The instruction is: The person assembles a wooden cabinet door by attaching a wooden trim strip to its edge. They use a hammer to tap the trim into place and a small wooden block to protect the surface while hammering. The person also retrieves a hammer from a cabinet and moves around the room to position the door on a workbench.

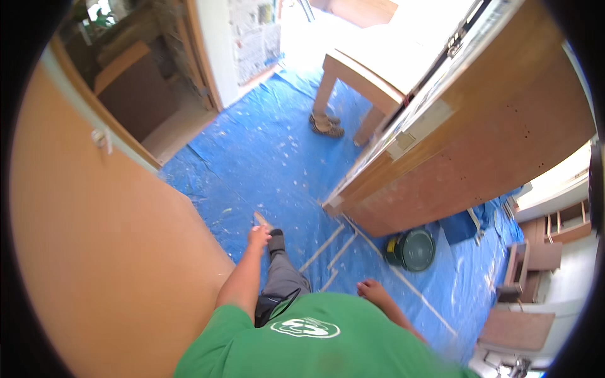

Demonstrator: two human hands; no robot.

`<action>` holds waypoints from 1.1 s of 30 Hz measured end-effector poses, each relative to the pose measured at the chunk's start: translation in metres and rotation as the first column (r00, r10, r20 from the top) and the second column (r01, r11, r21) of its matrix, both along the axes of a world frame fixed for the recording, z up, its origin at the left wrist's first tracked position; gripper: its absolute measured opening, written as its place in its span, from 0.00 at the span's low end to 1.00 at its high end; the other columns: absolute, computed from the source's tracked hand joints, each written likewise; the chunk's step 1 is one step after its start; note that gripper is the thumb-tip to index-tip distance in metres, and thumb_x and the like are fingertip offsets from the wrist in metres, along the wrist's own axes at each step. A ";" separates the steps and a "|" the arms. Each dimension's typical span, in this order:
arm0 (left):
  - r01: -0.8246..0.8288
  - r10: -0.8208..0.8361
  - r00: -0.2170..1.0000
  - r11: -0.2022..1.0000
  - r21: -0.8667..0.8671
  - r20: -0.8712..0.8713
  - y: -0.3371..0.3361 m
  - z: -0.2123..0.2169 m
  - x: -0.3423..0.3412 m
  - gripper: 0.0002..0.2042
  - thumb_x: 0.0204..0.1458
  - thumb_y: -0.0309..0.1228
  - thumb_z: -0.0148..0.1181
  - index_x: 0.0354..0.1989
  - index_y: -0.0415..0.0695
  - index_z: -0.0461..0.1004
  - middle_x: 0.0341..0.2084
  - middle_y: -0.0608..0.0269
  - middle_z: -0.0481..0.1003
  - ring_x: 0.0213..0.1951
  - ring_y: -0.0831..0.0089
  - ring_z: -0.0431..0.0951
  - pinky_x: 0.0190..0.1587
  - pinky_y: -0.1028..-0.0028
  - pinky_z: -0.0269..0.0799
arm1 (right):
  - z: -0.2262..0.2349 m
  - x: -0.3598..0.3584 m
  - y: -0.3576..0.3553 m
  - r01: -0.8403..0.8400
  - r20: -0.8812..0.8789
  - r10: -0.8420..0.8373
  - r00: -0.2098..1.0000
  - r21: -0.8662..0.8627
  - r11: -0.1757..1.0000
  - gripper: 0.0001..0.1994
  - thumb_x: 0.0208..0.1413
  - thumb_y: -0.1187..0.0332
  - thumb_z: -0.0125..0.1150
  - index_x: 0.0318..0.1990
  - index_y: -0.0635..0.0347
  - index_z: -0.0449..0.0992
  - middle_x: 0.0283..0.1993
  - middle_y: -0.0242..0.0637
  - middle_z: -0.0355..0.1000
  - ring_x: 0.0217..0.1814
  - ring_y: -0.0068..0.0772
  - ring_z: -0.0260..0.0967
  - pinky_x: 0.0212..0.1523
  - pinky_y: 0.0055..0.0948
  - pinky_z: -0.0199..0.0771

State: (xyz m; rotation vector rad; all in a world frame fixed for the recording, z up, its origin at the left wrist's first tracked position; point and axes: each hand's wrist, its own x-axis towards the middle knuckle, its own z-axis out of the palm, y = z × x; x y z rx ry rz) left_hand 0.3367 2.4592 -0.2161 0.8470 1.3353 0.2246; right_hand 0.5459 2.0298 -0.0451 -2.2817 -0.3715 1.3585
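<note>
Two bare hands hang over the blue floor sheet (pixel 265 151). Left hand (pixel 258 235) pinches a small flat scraper-like tool (pixel 261 218), just beside the big orange panel's edge (pixel 94 252). Right hand (pixel 372 291) hangs loosely curled and empty, near pale strips (pixel 337 249). A dark green bucket (pixel 413 249) sits farther right, below the tilted wooden cabinet (pixel 479 145).

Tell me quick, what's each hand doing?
Left hand: closed on a small flat tool by the door.
Right hand: empty; loosely curled, over the blue sheet.
</note>
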 end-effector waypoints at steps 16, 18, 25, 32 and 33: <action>-0.119 0.113 0.969 0.993 0.014 0.218 0.310 0.165 0.098 0.26 0.65 0.48 0.56 0.63 0.43 0.67 0.55 0.54 0.75 0.53 0.58 0.79 0.55 0.59 0.70 | 0.005 0.199 0.332 -0.267 0.169 0.291 0.942 -0.154 0.951 0.23 0.60 0.46 0.63 0.46 0.59 0.82 0.46 0.50 0.81 0.50 0.51 0.79 0.52 0.46 0.76; -0.067 0.044 0.969 0.994 0.086 0.244 0.364 0.180 0.131 0.24 0.65 0.46 0.57 0.62 0.43 0.68 0.53 0.54 0.76 0.51 0.59 0.80 0.54 0.60 0.72 | -0.020 0.225 0.361 -0.328 0.149 0.356 0.923 -0.181 0.927 0.24 0.60 0.45 0.63 0.45 0.59 0.83 0.45 0.50 0.81 0.51 0.52 0.78 0.52 0.46 0.76; 0.551 -0.252 0.808 0.642 0.532 -0.532 0.538 0.107 0.164 0.22 0.57 0.45 0.67 0.51 0.40 0.79 0.38 0.55 0.82 0.41 0.65 0.83 0.48 0.63 0.78 | -0.140 0.363 0.492 -0.455 0.174 0.511 0.841 -0.281 0.845 0.27 0.59 0.43 0.63 0.45 0.62 0.83 0.48 0.52 0.80 0.54 0.52 0.77 0.56 0.45 0.75; 0.272 -0.216 0.705 0.962 -0.024 -0.676 0.558 0.045 0.018 0.19 0.56 0.45 0.65 0.41 0.38 0.82 0.32 0.55 0.83 0.34 0.63 0.82 0.38 0.62 0.77 | -0.024 0.485 0.761 -0.207 0.174 0.196 0.965 0.049 0.977 0.23 0.60 0.47 0.63 0.46 0.61 0.82 0.44 0.51 0.81 0.48 0.53 0.78 0.49 0.44 0.77; 0.246 -0.237 0.683 0.965 -0.088 -0.691 0.556 0.058 0.022 0.19 0.57 0.45 0.65 0.42 0.39 0.82 0.32 0.56 0.83 0.34 0.63 0.82 0.38 0.62 0.78 | -0.021 0.503 0.798 -0.139 0.162 0.123 0.979 0.095 0.986 0.23 0.60 0.48 0.63 0.45 0.62 0.82 0.44 0.50 0.81 0.48 0.53 0.78 0.49 0.44 0.77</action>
